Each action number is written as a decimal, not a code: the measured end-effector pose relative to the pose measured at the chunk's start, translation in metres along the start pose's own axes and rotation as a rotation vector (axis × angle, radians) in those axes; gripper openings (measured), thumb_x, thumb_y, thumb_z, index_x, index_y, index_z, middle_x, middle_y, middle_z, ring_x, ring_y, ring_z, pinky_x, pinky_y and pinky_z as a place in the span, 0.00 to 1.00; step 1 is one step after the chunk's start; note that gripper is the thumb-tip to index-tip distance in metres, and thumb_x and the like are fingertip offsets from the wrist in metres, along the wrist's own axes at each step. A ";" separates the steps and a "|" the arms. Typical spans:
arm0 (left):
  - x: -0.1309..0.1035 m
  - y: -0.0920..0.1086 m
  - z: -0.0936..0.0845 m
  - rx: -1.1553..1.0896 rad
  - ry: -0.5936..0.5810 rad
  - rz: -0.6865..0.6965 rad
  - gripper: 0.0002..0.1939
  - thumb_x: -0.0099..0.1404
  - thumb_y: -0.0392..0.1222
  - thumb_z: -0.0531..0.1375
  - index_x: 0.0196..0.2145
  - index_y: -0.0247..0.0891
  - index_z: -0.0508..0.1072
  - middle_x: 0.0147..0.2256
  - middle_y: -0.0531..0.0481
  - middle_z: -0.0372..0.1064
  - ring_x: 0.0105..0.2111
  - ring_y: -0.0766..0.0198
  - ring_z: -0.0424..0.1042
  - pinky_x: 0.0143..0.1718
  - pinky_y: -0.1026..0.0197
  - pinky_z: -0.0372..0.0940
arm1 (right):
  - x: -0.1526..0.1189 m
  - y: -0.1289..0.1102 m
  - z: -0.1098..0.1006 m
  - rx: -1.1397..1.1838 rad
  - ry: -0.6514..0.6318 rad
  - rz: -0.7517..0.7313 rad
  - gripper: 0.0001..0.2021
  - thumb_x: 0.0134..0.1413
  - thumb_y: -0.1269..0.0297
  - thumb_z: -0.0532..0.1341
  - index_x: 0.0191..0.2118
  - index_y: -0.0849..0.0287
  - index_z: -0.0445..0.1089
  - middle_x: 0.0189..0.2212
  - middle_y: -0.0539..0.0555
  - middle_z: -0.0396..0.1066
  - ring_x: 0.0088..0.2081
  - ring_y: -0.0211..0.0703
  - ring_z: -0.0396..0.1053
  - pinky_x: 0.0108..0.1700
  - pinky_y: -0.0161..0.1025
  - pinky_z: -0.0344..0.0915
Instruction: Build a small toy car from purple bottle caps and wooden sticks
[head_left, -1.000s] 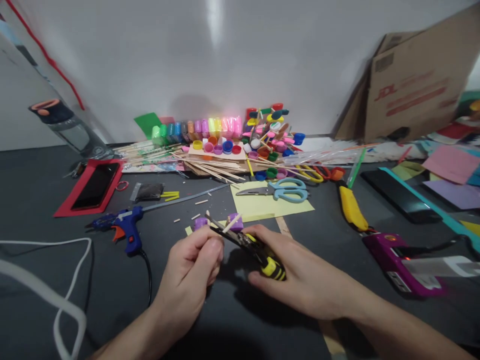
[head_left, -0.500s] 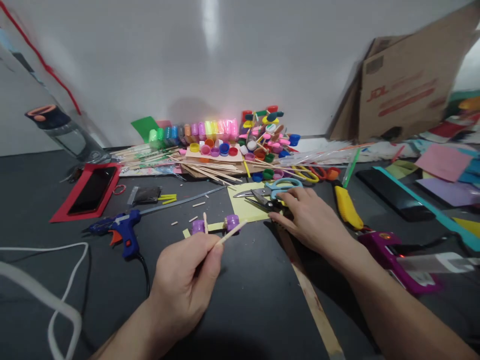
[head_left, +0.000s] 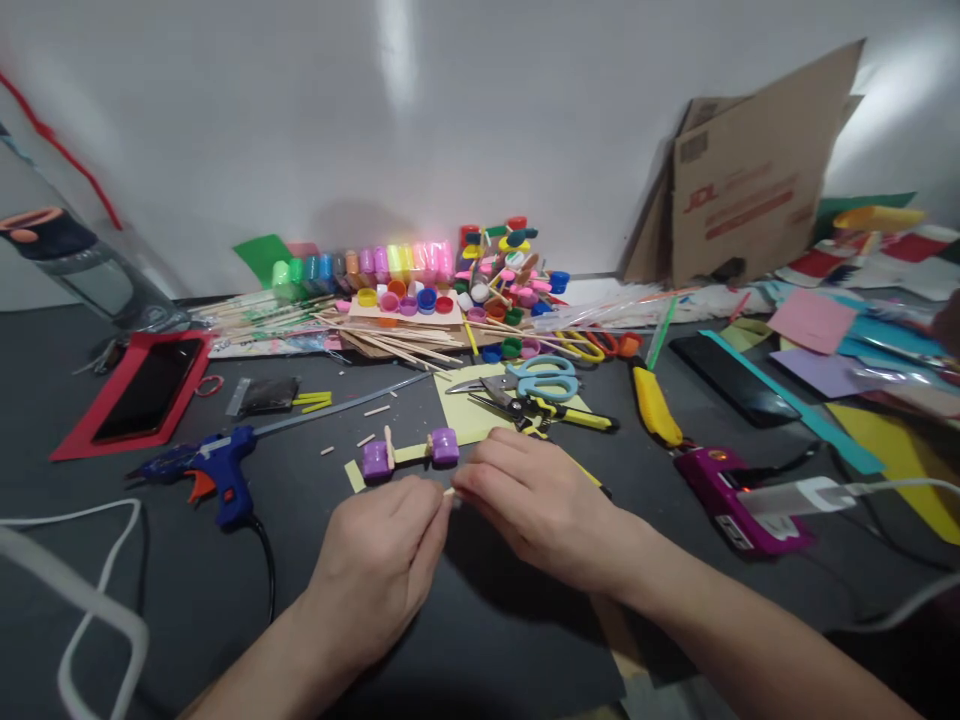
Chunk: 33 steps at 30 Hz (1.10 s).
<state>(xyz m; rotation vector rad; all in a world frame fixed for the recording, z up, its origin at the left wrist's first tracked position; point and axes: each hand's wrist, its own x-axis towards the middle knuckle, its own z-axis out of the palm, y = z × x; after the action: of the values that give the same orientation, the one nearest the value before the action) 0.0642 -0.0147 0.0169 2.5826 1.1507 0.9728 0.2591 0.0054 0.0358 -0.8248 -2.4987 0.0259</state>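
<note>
Near the middle, my left hand (head_left: 386, 555) pinches a thin wooden stick (head_left: 450, 492), most of it hidden by the fingers. Closed around the same stick's other end is my right hand (head_left: 536, 500), its fingertips almost touching the left ones. Just beyond lie two purple caps, one at left (head_left: 375, 459) and one at right (head_left: 445, 446), with short wooden pieces beside them and a pale yellow strip (head_left: 411, 454) between. Blue-handled scissors (head_left: 544, 379) and black-and-yellow pliers (head_left: 577, 414) rest on a yellow sheet (head_left: 456, 412).
A blue glue gun (head_left: 234, 480) and a phone on red paper (head_left: 150, 390) lie at left. Wooden sticks (head_left: 390, 345) and coloured clay pots are along the back. At right are a yellow cutter (head_left: 658, 405) and a purple power strip (head_left: 739, 500).
My right hand has left the pliers and moved left and nearer, onto the stick in my left hand. The pliers now show in full. The camera view has shifted slightly right.
</note>
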 end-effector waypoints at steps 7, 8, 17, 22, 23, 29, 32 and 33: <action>-0.002 0.005 -0.001 -0.210 0.011 -0.112 0.16 0.71 0.32 0.51 0.25 0.38 0.66 0.21 0.56 0.61 0.20 0.69 0.62 0.25 0.64 0.55 | -0.004 0.029 0.001 -0.117 -0.060 0.321 0.12 0.67 0.71 0.53 0.34 0.61 0.72 0.29 0.55 0.71 0.32 0.44 0.66 0.36 0.38 0.59; -0.002 0.005 -0.002 -0.296 0.012 -0.164 0.14 0.72 0.34 0.51 0.29 0.38 0.69 0.22 0.55 0.63 0.22 0.69 0.64 0.26 0.65 0.57 | -0.004 0.036 0.004 -0.124 -0.069 0.342 0.12 0.68 0.71 0.53 0.35 0.62 0.72 0.30 0.56 0.71 0.33 0.44 0.66 0.36 0.38 0.59; -0.003 0.006 -0.009 -0.750 0.045 -0.327 0.11 0.71 0.37 0.56 0.42 0.38 0.79 0.23 0.55 0.67 0.22 0.71 0.67 0.25 0.69 0.62 | 0.004 0.053 0.030 -0.173 -0.208 0.370 0.13 0.62 0.80 0.55 0.43 0.64 0.76 0.38 0.60 0.75 0.42 0.48 0.68 0.45 0.41 0.63; -0.006 0.001 -0.008 -0.760 0.120 -0.453 0.09 0.71 0.40 0.57 0.39 0.38 0.78 0.23 0.56 0.65 0.22 0.71 0.65 0.25 0.68 0.60 | -0.002 0.057 0.008 -0.260 -0.239 0.503 0.11 0.68 0.70 0.53 0.42 0.63 0.74 0.40 0.61 0.74 0.44 0.49 0.70 0.46 0.42 0.65; -0.006 -0.001 -0.007 -0.776 0.138 -0.481 0.09 0.71 0.41 0.56 0.38 0.38 0.76 0.23 0.56 0.64 0.22 0.70 0.64 0.25 0.67 0.59 | -0.006 0.058 0.001 -0.290 -0.253 0.539 0.10 0.68 0.67 0.54 0.42 0.63 0.73 0.40 0.62 0.74 0.44 0.52 0.70 0.45 0.44 0.65; -0.005 -0.007 -0.007 -0.930 0.207 -0.548 0.16 0.74 0.45 0.52 0.30 0.38 0.69 0.23 0.55 0.61 0.24 0.68 0.61 0.26 0.66 0.58 | -0.046 0.066 -0.015 -0.378 -0.425 0.656 0.24 0.55 0.56 0.67 0.49 0.72 0.70 0.42 0.72 0.74 0.42 0.66 0.71 0.44 0.54 0.66; -0.006 -0.007 -0.006 -0.945 0.167 -0.490 0.15 0.74 0.45 0.52 0.32 0.38 0.72 0.23 0.55 0.62 0.24 0.67 0.63 0.26 0.66 0.59 | -0.054 0.069 -0.011 -0.369 -0.457 0.653 0.24 0.56 0.57 0.64 0.51 0.72 0.69 0.43 0.72 0.73 0.45 0.66 0.71 0.46 0.53 0.66; -0.007 -0.007 -0.005 -0.944 0.155 -0.466 0.15 0.74 0.45 0.52 0.33 0.38 0.73 0.23 0.54 0.63 0.24 0.67 0.63 0.26 0.65 0.59 | -0.054 0.070 -0.009 -0.365 -0.457 0.648 0.22 0.56 0.58 0.64 0.50 0.71 0.70 0.43 0.71 0.73 0.45 0.65 0.70 0.47 0.53 0.66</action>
<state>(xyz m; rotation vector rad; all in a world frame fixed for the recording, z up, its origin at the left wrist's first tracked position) 0.0530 -0.0155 0.0147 1.4502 0.9241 1.2090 0.3394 0.0306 0.0069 -1.9419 -2.5484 -0.0244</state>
